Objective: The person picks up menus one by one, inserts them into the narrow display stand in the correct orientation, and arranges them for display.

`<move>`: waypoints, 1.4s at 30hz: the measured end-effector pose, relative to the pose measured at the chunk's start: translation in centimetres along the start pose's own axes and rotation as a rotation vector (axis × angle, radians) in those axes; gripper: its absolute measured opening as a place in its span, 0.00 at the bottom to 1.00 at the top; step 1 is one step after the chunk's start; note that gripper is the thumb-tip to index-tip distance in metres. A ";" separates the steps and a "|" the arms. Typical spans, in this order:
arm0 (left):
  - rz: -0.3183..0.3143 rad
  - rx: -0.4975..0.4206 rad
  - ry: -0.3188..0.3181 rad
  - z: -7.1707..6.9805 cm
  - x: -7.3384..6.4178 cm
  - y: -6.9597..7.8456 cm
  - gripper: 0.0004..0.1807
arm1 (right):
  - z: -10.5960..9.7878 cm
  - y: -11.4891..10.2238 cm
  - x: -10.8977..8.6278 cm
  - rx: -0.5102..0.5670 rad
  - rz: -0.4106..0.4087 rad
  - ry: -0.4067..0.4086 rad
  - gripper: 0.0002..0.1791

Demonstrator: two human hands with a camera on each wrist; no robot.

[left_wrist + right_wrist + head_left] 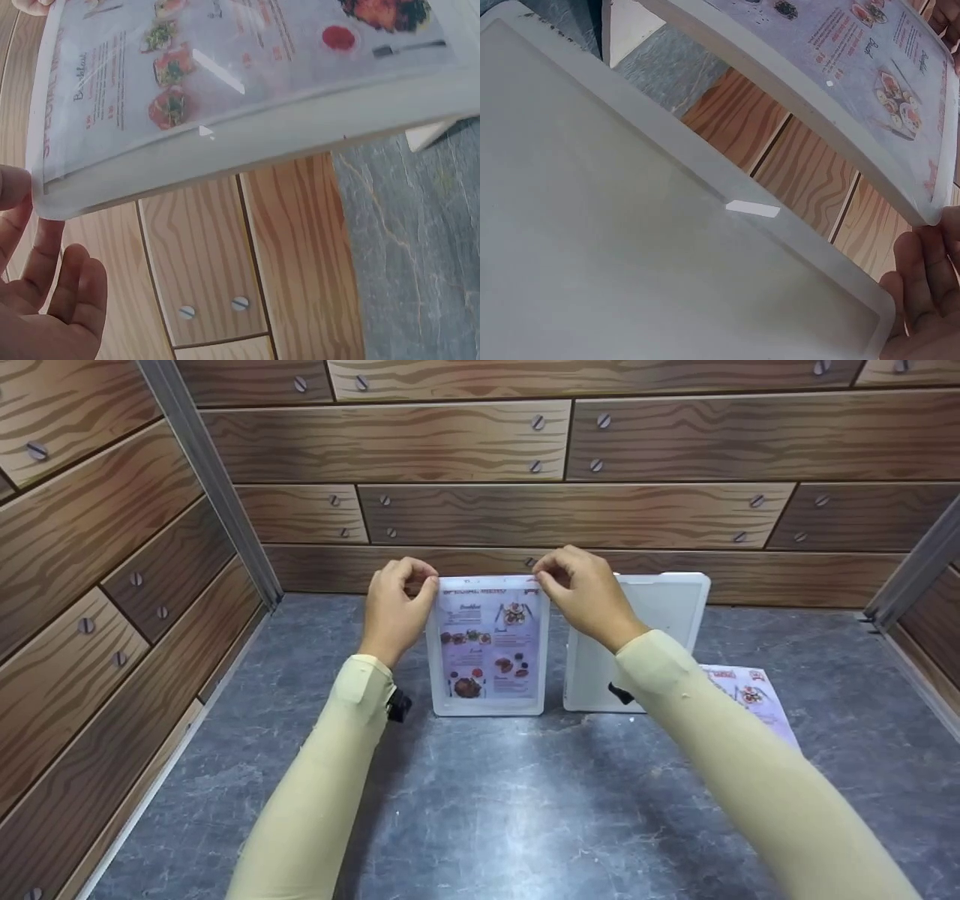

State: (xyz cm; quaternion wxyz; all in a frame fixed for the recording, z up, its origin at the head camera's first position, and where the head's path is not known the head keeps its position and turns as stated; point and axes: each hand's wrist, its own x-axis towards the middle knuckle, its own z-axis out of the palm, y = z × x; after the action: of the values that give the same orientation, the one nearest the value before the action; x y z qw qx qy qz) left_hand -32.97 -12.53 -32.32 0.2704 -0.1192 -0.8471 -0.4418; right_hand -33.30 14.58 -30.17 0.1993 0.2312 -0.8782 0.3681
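Observation:
A white-framed menu stand (487, 706) stands upright on the table, with a printed menu sheet (491, 645) behind its clear front. My left hand (397, 604) pinches its top left corner between thumb and fingers. At the top right corner, my right hand (589, 596) pinches the frame. The left wrist view shows the left hand (52, 300) at the frame's corner, the menu lying under a glossy cover. Just to the right stands a second white stand (675, 604) with a blank panel, partly hidden behind the right hand and sleeve.
A loose menu sheet (750, 697) lies on the right, partly covered by the right sleeve. The grey marbled table (480, 810) meets wood-patterned walls (465, 442) at the back and sides. Grey metal posts (217, 472) line the corners.

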 end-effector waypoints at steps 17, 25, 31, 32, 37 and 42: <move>0.121 0.251 -0.035 0.2 -0.9 0.5 0.07 | -0.1 0.6 -0.6 -0.109 -0.119 0.033 0.05; 0.169 0.345 -0.033 0.3 -1.6 0.9 0.08 | -0.2 0.9 -1.2 -0.158 -0.188 0.049 0.07; 0.158 0.351 -0.028 0.5 -1.9 1.1 0.11 | -0.6 1.0 -1.8 -0.152 -0.220 0.068 0.08; 0.153 0.350 -0.029 0.5 -2.0 1.1 0.12 | -0.8 0.9 -2.0 -0.147 -0.216 0.066 0.09; 0.147 0.308 -0.015 0.4 -2.5 1.6 0.17 | -2.0 1.0 -2.9 -0.117 -0.202 0.068 0.15; 0.140 0.238 0.012 0.4 -3.3 2.1 0.20 | -3.1 1.4 -4.0 -0.087 -0.220 0.130 0.18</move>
State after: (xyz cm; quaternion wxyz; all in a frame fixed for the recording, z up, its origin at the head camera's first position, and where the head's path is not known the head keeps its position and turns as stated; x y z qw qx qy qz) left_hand -29.48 -10.89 -32.88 0.3178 -0.1423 -0.8814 -0.3192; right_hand -30.31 18.83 -31.00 0.3048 0.2928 -0.8480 0.3197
